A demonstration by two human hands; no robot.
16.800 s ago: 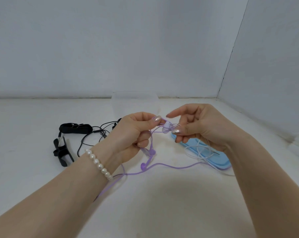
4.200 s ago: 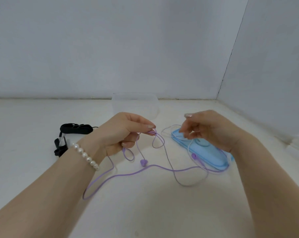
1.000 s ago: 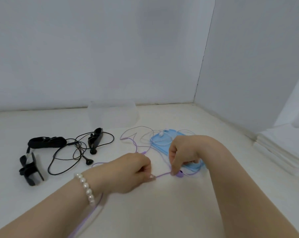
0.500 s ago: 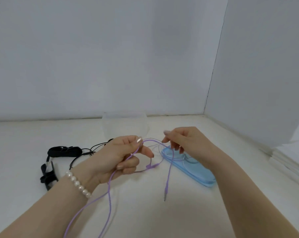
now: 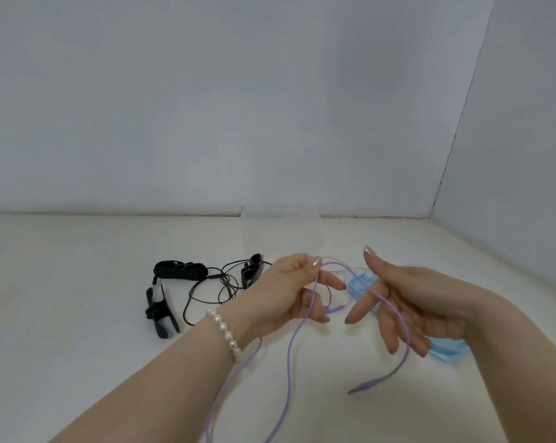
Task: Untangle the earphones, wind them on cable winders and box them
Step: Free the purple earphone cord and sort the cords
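My left hand (image 5: 289, 290) pinches the purple earphone cable (image 5: 294, 338) between thumb and forefinger, above the table. The cable loops over to my right hand (image 5: 407, 302), which is spread with straight fingers; the strand lies across its fingers and hangs down to the purple plug (image 5: 364, 385). Two more purple strands drop towards the bottom edge. A blue cable winder (image 5: 446, 351) with white cable lies under my right hand, mostly hidden. Black earphones (image 5: 211, 290) lie tangled at the left, by a black winder (image 5: 177, 270).
A clear plastic box (image 5: 281, 233) stands at the back by the wall. Another black winder (image 5: 160, 313) lies at the far left and a third black piece (image 5: 252, 272) sits behind my left hand. Walls close the back and right side.
My right hand has spread its fingers and the cable now drapes over them. The plug end has swung to the right and lower. Both hands sit a little nearer to me.
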